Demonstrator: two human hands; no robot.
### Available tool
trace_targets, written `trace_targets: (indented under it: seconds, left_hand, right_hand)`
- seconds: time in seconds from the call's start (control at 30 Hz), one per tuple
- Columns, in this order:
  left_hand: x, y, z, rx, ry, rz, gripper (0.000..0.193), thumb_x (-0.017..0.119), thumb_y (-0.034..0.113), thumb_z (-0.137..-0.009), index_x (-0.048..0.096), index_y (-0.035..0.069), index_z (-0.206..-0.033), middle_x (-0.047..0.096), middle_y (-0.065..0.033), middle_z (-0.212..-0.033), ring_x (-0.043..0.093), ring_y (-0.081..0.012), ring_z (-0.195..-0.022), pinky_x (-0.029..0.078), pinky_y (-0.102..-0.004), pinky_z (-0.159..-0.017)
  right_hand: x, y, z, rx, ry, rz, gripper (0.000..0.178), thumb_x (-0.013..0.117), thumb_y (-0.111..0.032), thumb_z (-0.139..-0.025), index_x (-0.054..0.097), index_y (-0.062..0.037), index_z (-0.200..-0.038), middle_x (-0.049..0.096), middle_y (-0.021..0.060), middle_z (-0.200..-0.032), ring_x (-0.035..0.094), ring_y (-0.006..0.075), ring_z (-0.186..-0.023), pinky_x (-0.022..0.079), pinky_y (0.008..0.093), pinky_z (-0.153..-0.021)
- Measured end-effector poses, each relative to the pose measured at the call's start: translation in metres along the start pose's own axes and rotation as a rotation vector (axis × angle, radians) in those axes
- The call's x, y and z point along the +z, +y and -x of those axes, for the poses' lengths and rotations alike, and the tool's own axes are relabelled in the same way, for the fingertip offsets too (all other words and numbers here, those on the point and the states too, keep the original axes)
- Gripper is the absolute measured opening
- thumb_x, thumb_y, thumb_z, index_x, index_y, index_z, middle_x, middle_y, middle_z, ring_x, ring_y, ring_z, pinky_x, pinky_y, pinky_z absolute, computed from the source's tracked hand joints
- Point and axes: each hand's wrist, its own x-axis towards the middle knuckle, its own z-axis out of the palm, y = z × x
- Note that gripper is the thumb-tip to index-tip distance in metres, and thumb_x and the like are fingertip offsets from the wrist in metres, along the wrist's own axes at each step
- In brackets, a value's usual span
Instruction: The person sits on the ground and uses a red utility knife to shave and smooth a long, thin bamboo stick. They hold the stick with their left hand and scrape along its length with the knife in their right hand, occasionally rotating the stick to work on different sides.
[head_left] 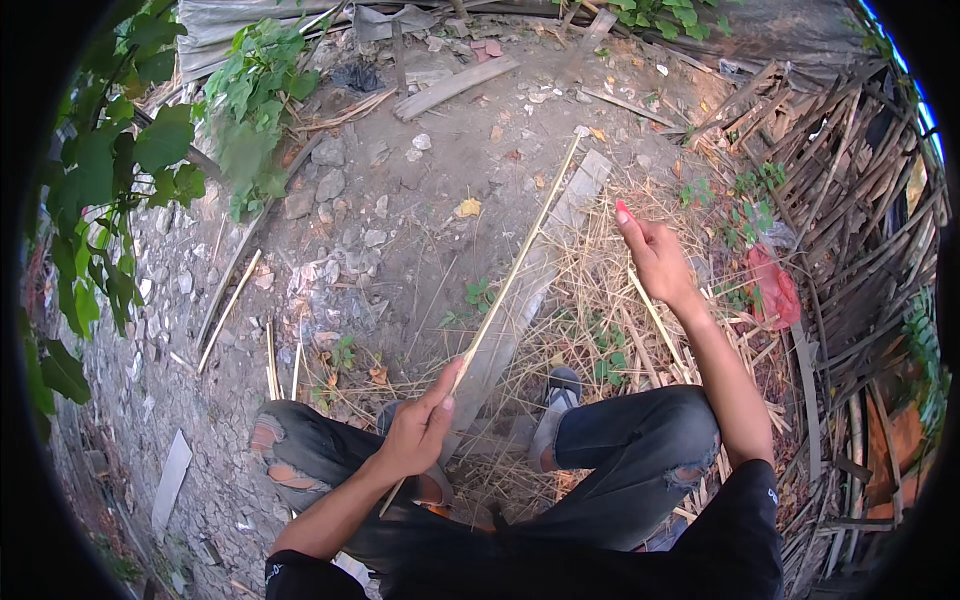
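Observation:
My left hand (418,432) is closed round a long, thin, pale stick (512,275), which looks like split bamboo. The stick slants up and away to the right, its far end over the end of a grey wooden plank (575,205), and its short near end pokes out below my hand. My right hand (655,258) is raised over scattered straw-coloured shavings (590,290), its fingers curled. A small red end (621,207) shows at the thumb tip; the rest of what it belongs to is hidden in the fist. The plank runs between my bent legs.
A stacked heap of sticks (850,200) lines the right side, with a red plastic bag (772,288) before it. Leafy branches (90,190) hang at the left. Stones (330,185), a loose board (455,88) and cut sticks (228,310) lie on the dirt.

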Motion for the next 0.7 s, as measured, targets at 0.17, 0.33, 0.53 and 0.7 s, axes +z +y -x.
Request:
trace_targets:
  seconds: [0.17,0.33,0.53,0.7]
  left_hand:
    - [0.003,0.002,-0.011,0.059,0.123,-0.069,0.059,0.049,0.015,-0.11,0.031,0.01,-0.167,0.056,-0.0059,-0.069,0.051,-0.0099,-0.061,0.045,-0.0283,-0.064]
    - [0.004,0.009,-0.016,-0.018,0.166,-0.127,0.063,0.051,0.018,-0.11,0.027,0.011,-0.168,0.059,-0.0089,-0.071,0.053,-0.0112,-0.062,0.046,-0.03,-0.063]
    - [0.004,0.01,-0.017,0.083,0.208,-0.216,0.063,0.052,0.017,-0.11,0.028,0.011,-0.168,0.057,-0.0049,-0.069,0.05,-0.0084,-0.063,0.044,-0.0287,-0.062]
    - [0.001,0.01,-0.013,-0.039,0.155,-0.068,0.064,0.051,0.015,-0.11,0.026,0.011,-0.169,0.053,0.0005,-0.073,0.046,-0.0049,-0.064,0.041,-0.0258,-0.061]
  right_hand:
    - [0.025,-0.075,0.04,-0.225,-0.422,0.075,0.06,0.054,-0.053,-0.106,0.069,0.0012,-0.084,0.062,0.0227,-0.066,0.064,0.0408,-0.067,0.049,0.051,-0.067]
    - [0.047,-0.101,0.056,-0.338,-0.591,0.187,0.059,0.052,-0.054,-0.105,0.074,-0.0011,-0.093,0.07,0.0253,-0.077,0.07,0.0469,-0.084,0.054,0.0567,-0.08]
    - [0.066,-0.111,0.061,-0.286,-0.744,0.172,0.059,0.052,-0.056,-0.105,0.075,-0.0017,-0.1,0.072,0.027,-0.086,0.071,0.0472,-0.09,0.054,0.0568,-0.082]
    - [0.08,-0.105,0.061,-0.3,-0.668,0.208,0.06,0.05,-0.057,-0.106,0.076,-0.003,-0.103,0.072,0.0263,-0.084,0.071,0.0471,-0.088,0.055,0.057,-0.081]
